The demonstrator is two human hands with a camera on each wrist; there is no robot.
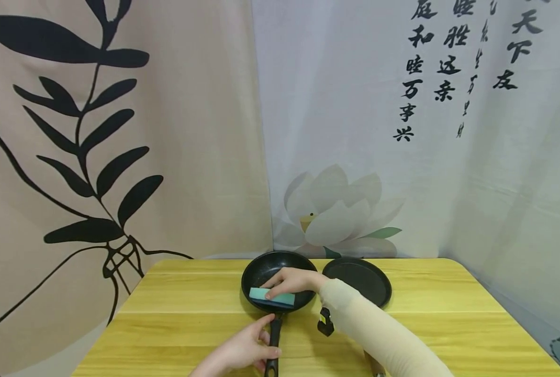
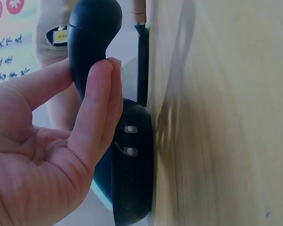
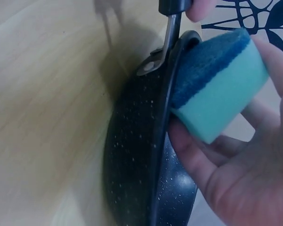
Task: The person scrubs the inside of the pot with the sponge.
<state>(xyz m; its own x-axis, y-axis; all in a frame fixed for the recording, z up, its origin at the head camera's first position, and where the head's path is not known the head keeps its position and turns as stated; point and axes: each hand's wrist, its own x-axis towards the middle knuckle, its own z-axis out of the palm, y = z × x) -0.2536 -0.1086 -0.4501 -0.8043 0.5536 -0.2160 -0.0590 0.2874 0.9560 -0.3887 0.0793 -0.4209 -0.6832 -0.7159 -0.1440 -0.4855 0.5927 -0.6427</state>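
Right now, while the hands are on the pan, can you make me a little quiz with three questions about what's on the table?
1. True or false: the right hand holds the teal foam sponge with the dark blue scrubbing side at the black round frying pan.
2. Which part of that pan does the left hand have its grip on? A) the rim B) the black handle C) the base
3. Fill in: beside the frying pan, on the yellow wooden table, lies a second black round ____.

Key
1. True
2. B
3. pan
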